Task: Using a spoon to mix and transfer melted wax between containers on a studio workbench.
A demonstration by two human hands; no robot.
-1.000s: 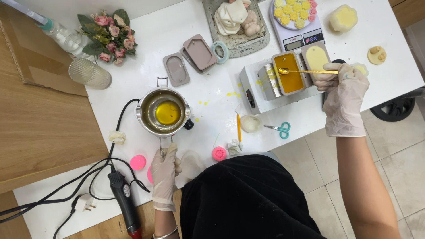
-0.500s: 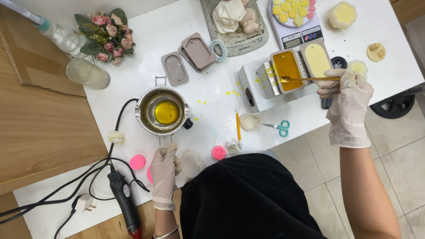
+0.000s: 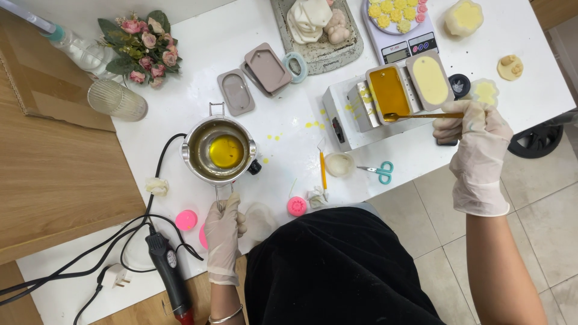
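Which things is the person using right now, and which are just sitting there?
In use:
right hand holding spoon
mould of amber liquid
left hand on the melting pot handle

Just lying about:
scissors
flowers
heat gun
glass

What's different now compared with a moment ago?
The right hand has drawn the long spoon a little down the amber-filled mould, towards its near end. The left hand keeps its grip on the handle of the small metal pot. The pot, scissors and flowers stayed put.
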